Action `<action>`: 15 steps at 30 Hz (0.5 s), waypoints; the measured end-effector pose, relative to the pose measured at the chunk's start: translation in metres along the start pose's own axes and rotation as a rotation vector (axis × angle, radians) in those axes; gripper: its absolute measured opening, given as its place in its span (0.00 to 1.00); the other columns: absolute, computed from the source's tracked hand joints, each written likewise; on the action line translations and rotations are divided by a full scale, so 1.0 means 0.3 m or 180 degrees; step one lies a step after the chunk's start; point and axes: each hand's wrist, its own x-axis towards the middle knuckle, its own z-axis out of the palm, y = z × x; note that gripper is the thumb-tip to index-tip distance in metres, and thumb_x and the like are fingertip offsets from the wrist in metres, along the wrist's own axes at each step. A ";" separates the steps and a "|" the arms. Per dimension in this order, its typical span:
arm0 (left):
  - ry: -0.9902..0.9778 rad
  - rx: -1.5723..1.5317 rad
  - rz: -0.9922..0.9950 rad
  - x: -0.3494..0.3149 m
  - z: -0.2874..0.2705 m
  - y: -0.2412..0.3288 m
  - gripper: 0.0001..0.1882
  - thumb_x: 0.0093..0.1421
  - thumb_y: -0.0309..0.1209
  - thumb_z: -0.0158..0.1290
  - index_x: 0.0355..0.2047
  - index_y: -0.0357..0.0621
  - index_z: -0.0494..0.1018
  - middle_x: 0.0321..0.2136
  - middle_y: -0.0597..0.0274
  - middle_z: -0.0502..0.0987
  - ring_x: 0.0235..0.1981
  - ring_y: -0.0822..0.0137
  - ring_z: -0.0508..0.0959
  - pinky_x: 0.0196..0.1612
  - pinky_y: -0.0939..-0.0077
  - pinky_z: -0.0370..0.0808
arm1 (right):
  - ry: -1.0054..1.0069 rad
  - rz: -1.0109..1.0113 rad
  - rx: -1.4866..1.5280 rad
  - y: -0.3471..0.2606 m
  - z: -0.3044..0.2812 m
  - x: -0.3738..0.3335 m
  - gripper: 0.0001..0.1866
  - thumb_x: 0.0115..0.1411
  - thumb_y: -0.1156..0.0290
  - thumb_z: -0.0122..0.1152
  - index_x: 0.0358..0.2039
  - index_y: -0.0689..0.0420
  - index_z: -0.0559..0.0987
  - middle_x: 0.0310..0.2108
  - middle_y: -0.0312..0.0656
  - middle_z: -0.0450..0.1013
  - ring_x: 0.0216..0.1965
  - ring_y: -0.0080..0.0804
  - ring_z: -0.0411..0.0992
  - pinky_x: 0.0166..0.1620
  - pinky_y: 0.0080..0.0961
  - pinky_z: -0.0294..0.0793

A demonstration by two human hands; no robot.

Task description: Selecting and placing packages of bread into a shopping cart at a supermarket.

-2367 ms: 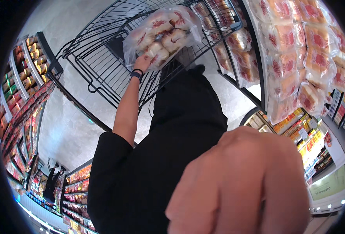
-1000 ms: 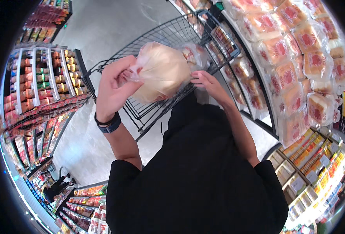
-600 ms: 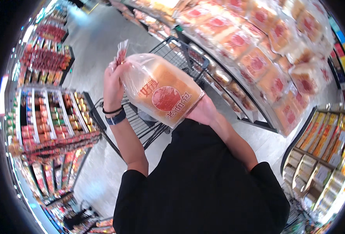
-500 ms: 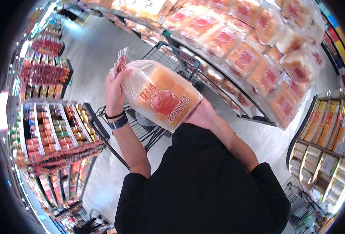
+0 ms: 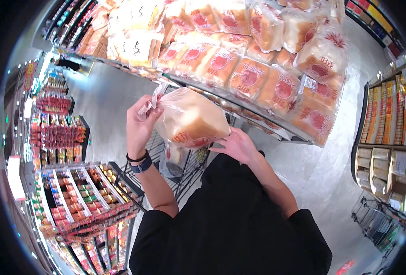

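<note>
A clear plastic bag of bread (image 5: 194, 117), printed in red, hangs in front of me. My left hand (image 5: 141, 119), with a dark band at the wrist, is closed round the gathered neck of the bag. At the bag's right end, my right hand (image 5: 238, 145) has its fingers spread; the fingertips are at or just touching the plastic. Below the bread stands a dark wire shopping cart (image 5: 194, 167). In the cart lies a clear bag with something pale and dark in it (image 5: 173, 160), partly hidden by the bread and my left arm.
Ahead, a slanted display stand (image 5: 299, 135) holds many similar bread bags. Packaged goods fill a shelf (image 5: 81, 197) on the left and another shelf (image 5: 386, 133) on the right. Another cart (image 5: 375, 220) stands at the lower right. Grey floor (image 5: 116, 96) runs along the left aisle.
The bread bag has tipped, its printed face turned downward. My right hand has come from under its end to spread fingers at its side. My view has swung toward the bread display.
</note>
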 end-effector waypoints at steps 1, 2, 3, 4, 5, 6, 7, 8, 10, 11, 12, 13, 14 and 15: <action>-0.0013 0.0001 0.0033 0.034 -0.015 0.010 0.09 0.59 0.23 0.60 0.39 0.34 0.77 0.32 0.72 0.76 0.35 0.79 0.71 0.42 0.83 0.68 | 0.0005 -0.0053 -0.0095 -0.017 0.006 -0.002 0.31 0.69 0.50 0.43 0.66 0.55 0.63 0.66 0.49 0.61 0.66 0.47 0.61 0.66 0.55 0.59; 0.0001 0.0362 0.0349 0.085 -0.035 0.013 0.09 0.58 0.23 0.60 0.39 0.35 0.76 0.31 0.70 0.76 0.35 0.78 0.72 0.42 0.82 0.69 | 0.0014 -0.0109 -0.0196 -0.032 0.011 -0.001 0.31 0.69 0.51 0.46 0.66 0.57 0.63 0.66 0.51 0.61 0.66 0.48 0.61 0.67 0.54 0.59; 0.0022 0.0716 0.0668 0.142 -0.056 0.012 0.09 0.58 0.23 0.60 0.39 0.35 0.76 0.30 0.69 0.76 0.35 0.77 0.72 0.42 0.81 0.69 | 0.0005 -0.0142 -0.0219 -0.044 0.013 0.004 0.31 0.69 0.51 0.46 0.66 0.57 0.63 0.66 0.51 0.61 0.66 0.48 0.61 0.67 0.54 0.59; 0.0086 0.0769 0.0818 0.205 -0.076 0.010 0.09 0.57 0.22 0.60 0.38 0.35 0.76 0.30 0.66 0.77 0.34 0.75 0.73 0.42 0.78 0.70 | -0.0010 -0.0184 -0.0363 -0.061 0.015 0.010 0.32 0.68 0.51 0.47 0.65 0.59 0.64 0.65 0.52 0.62 0.66 0.48 0.61 0.67 0.52 0.59; 0.0087 0.0744 0.0861 0.277 -0.100 0.001 0.09 0.57 0.22 0.60 0.38 0.35 0.76 0.30 0.66 0.77 0.34 0.75 0.73 0.42 0.78 0.70 | -0.0016 -0.0231 -0.0505 -0.076 0.013 0.017 0.32 0.68 0.51 0.48 0.64 0.61 0.64 0.65 0.53 0.62 0.66 0.49 0.62 0.67 0.51 0.60; 0.0129 0.0955 0.1087 0.354 -0.128 -0.015 0.09 0.57 0.21 0.59 0.38 0.35 0.76 0.30 0.65 0.78 0.35 0.74 0.74 0.43 0.78 0.71 | 0.0014 -0.0288 -0.0497 -0.087 0.000 0.031 0.30 0.69 0.52 0.48 0.62 0.61 0.65 0.64 0.53 0.64 0.64 0.48 0.64 0.67 0.49 0.62; 0.0176 0.1163 0.1313 0.434 -0.156 -0.031 0.09 0.57 0.21 0.58 0.38 0.35 0.76 0.31 0.64 0.78 0.36 0.73 0.75 0.44 0.77 0.71 | 0.0014 -0.0320 -0.0540 -0.102 -0.008 0.049 0.30 0.69 0.52 0.48 0.62 0.61 0.65 0.64 0.53 0.64 0.64 0.48 0.64 0.67 0.49 0.62; 0.0187 0.1133 0.1349 0.511 -0.182 -0.047 0.09 0.57 0.21 0.58 0.38 0.35 0.76 0.31 0.64 0.78 0.36 0.73 0.75 0.44 0.77 0.71 | 0.0189 -0.0375 -0.0663 -0.114 -0.015 0.069 0.29 0.69 0.53 0.47 0.62 0.61 0.66 0.63 0.52 0.65 0.63 0.47 0.65 0.66 0.48 0.62; 0.0016 0.1341 0.1592 0.667 -0.234 -0.093 0.09 0.57 0.20 0.57 0.40 0.35 0.75 0.31 0.60 0.78 0.37 0.70 0.76 0.45 0.76 0.72 | 0.0473 -0.0507 -0.0805 -0.141 -0.025 0.106 0.26 0.71 0.55 0.45 0.61 0.62 0.67 0.60 0.51 0.68 0.60 0.45 0.68 0.65 0.45 0.65; 0.0042 0.1312 0.1614 0.755 -0.270 -0.136 0.09 0.57 0.20 0.57 0.40 0.35 0.75 0.31 0.60 0.78 0.37 0.70 0.76 0.45 0.76 0.72 | 0.0476 -0.0517 -0.0849 -0.153 -0.032 0.126 0.26 0.71 0.55 0.45 0.61 0.62 0.67 0.60 0.51 0.68 0.60 0.45 0.68 0.65 0.45 0.65; -0.0130 0.1242 0.1626 0.842 -0.312 -0.190 0.10 0.57 0.20 0.57 0.41 0.35 0.75 0.32 0.59 0.78 0.38 0.70 0.77 0.46 0.75 0.72 | 0.0532 -0.0602 -0.0991 -0.163 -0.041 0.152 0.26 0.71 0.55 0.45 0.60 0.62 0.67 0.59 0.51 0.69 0.59 0.45 0.69 0.64 0.44 0.66; -0.0321 0.1153 0.1632 0.918 -0.334 -0.231 0.11 0.57 0.20 0.56 0.42 0.35 0.75 0.33 0.57 0.79 0.40 0.69 0.77 0.47 0.74 0.72 | 0.0613 -0.0696 -0.1128 -0.174 -0.048 0.174 0.26 0.71 0.55 0.46 0.60 0.62 0.68 0.58 0.50 0.69 0.59 0.45 0.69 0.64 0.44 0.66; -0.0265 0.1656 0.1677 0.967 -0.355 -0.237 0.14 0.57 0.20 0.57 0.44 0.36 0.75 0.36 0.58 0.80 0.42 0.69 0.78 0.48 0.73 0.73 | 0.0688 -0.0761 -0.1135 -0.182 -0.043 0.192 0.25 0.71 0.56 0.47 0.58 0.62 0.68 0.56 0.50 0.71 0.57 0.44 0.70 0.63 0.44 0.67; -0.0255 0.1619 0.1673 1.048 -0.377 -0.271 0.14 0.57 0.20 0.57 0.44 0.36 0.75 0.36 0.58 0.80 0.42 0.69 0.78 0.48 0.73 0.73 | 0.0715 -0.0758 -0.1163 -0.189 -0.044 0.213 0.25 0.71 0.56 0.47 0.58 0.62 0.68 0.56 0.50 0.71 0.57 0.44 0.70 0.63 0.44 0.67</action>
